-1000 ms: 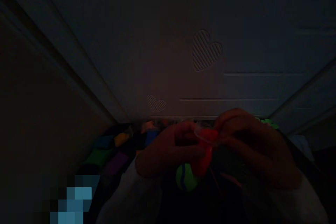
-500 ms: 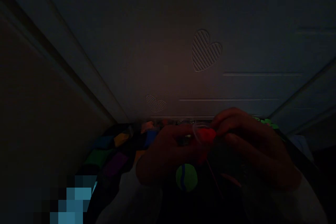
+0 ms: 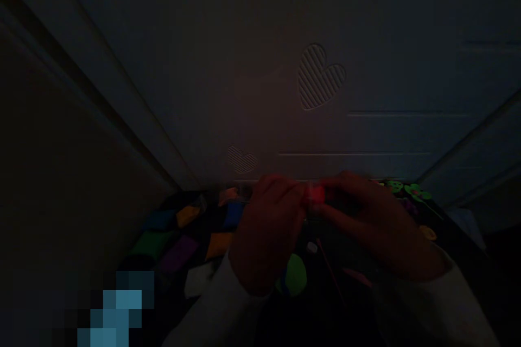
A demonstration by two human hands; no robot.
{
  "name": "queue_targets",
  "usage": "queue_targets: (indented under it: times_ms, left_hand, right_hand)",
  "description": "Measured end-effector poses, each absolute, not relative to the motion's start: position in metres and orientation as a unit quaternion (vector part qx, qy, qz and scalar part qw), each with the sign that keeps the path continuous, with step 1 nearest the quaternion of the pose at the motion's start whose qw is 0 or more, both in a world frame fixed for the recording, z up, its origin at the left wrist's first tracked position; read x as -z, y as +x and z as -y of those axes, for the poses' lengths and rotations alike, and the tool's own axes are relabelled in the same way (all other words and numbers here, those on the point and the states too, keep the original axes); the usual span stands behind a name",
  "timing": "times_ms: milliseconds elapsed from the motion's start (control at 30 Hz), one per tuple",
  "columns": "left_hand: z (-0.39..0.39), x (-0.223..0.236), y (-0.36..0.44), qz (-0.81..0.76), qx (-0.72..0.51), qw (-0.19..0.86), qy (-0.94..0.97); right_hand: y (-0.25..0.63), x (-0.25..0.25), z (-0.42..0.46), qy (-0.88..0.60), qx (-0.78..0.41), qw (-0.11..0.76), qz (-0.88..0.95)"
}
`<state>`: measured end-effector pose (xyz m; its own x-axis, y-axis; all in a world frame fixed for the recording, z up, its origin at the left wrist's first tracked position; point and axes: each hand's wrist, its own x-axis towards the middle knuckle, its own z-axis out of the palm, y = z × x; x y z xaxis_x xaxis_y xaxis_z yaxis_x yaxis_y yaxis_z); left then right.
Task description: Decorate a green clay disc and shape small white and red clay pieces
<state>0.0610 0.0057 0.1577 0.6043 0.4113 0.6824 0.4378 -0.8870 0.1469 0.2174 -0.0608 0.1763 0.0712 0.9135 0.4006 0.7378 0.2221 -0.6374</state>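
In the dim light, a small bright red piece [image 3: 315, 194] is between my two hands; its exact kind cannot be made out. My right hand [image 3: 366, 217] pinches its right side between thumb and fingers. My left hand [image 3: 271, 227] is closed against its left side, back of the hand up, and hides part of it. Below the hands lie a green disc with a blue stripe [image 3: 297, 274], partly behind my left wrist, a small white bit [image 3: 311, 248] and a thin pinkish stick [image 3: 330, 263].
Coloured packets, among them a purple one [image 3: 179, 252] and a green one [image 3: 150, 244], lie on the left of the dark table. Green flower-like shapes [image 3: 417, 191] sit at the back right. A pale panel with embossed hearts [image 3: 319, 78] rises behind the table.
My left hand has turned palm-down and closed in beside the red piece. A clear round rim seen around the red piece earlier no longer shows. The right hand has shifted slightly left.
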Motion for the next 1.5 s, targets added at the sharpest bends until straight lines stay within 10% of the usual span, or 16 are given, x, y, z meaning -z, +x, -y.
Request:
queue_targets:
  times_ms: [1500]
  left_hand:
    - [-0.017, -0.152, 0.061, 0.343, 0.204, -0.117, -0.91]
  right_hand:
    - [0.216, -0.161, 0.042, -0.577, -0.172, 0.311, 0.736]
